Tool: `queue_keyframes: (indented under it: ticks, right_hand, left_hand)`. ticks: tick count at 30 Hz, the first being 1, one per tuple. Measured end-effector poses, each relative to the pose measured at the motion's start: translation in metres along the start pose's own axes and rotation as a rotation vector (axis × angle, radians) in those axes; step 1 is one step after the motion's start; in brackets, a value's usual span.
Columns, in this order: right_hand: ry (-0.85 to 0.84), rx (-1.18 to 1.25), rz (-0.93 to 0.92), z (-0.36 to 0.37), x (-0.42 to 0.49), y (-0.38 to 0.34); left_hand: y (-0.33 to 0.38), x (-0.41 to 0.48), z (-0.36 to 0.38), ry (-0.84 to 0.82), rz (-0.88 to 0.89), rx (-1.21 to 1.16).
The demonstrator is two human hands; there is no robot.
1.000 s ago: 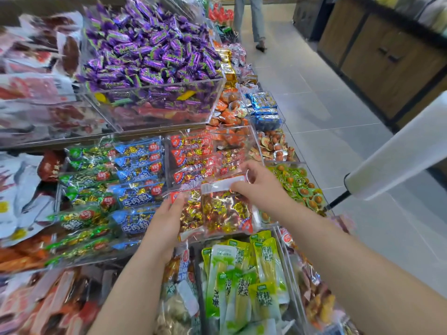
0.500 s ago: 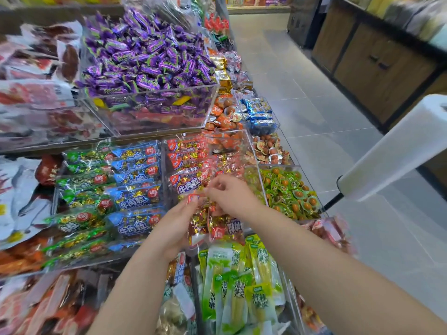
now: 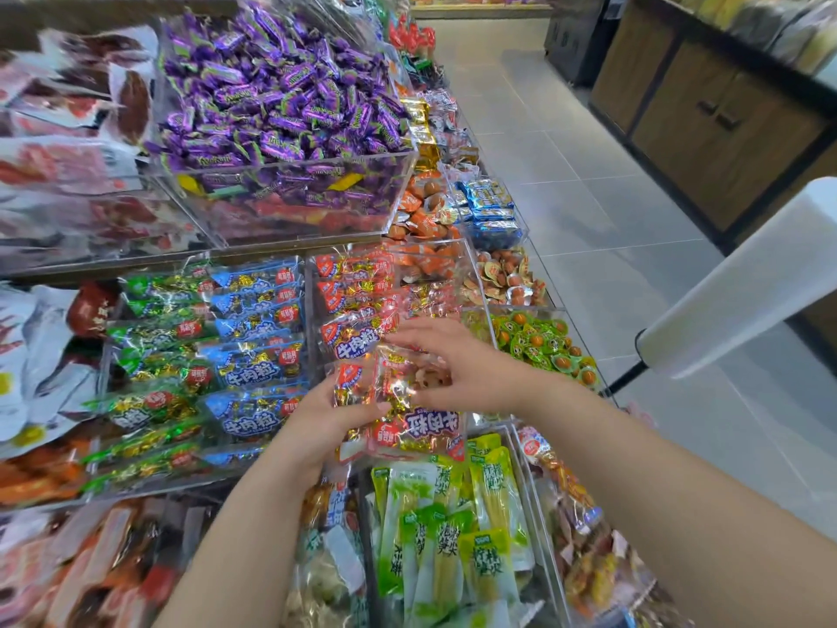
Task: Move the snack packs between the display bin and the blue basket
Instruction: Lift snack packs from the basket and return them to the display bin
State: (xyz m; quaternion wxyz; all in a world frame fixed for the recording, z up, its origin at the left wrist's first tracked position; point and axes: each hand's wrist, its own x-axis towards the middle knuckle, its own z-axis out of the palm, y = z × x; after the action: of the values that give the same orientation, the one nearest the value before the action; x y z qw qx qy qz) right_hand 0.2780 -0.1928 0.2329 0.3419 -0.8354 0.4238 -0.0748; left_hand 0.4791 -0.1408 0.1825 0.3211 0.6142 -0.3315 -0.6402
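Both hands work over a clear display bin (image 3: 311, 283) filled with red snack packs (image 3: 353, 292) of gold-wrapped pieces. My left hand (image 3: 317, 423) holds one red snack pack (image 3: 355, 385) from below at the bin's near end, thumb on its lower edge. My right hand (image 3: 471, 369) hovers over the same pack with its fingers spread and nearly straight, fingertips towards the stacked packs. Another red pack (image 3: 430, 428) lies upside down just below my hands. The blue basket is not in view.
Left of the bin is a bin of blue and green packs (image 3: 204, 346). Behind it stands a raised bin of purple candies (image 3: 281, 97). Green pickle packs (image 3: 453, 514) lie nearest me, green egg packs (image 3: 539, 342) to the right. A white bag roll (image 3: 743, 278) juts over the tiled aisle (image 3: 589, 210).
The red pack went from being held up by both hands down to the bin's near end. My right hand let go of its top edge and spread its fingers.
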Motion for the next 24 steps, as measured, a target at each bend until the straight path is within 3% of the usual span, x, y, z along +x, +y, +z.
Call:
queue_keyframes:
  ticks: [2,6,12,15,17,20,24]
  right_hand:
    - [-0.12,-0.138,-0.06,-0.002,0.001,0.002]
    - [-0.126,-0.001,0.051,-0.004,0.009,0.007]
    - [0.014,0.241,0.201,0.005,0.007,0.022]
    - [0.174,0.332,0.32,0.006,0.005,0.029]
    - [0.345,0.516,0.446,0.006,0.004,0.033]
    - [0.584,0.997,0.643,0.02,0.006,0.028]
    - [0.591,1.297,0.726,0.045,0.007,0.014]
  left_hand:
    - [0.01,-0.001,-0.001,-0.045,0.054,0.113]
    - [0.021,0.0,0.004,-0.101,0.055,0.181]
    - [0.016,0.0,0.011,-0.037,0.046,0.184]
    - [0.012,0.0,0.014,0.01,0.041,0.202]
    - [0.01,-0.002,0.015,0.023,0.073,0.155]
    - [0.009,-0.003,0.02,0.034,0.109,0.063]
    - [0.012,0.003,0.024,0.098,0.089,-0.054]
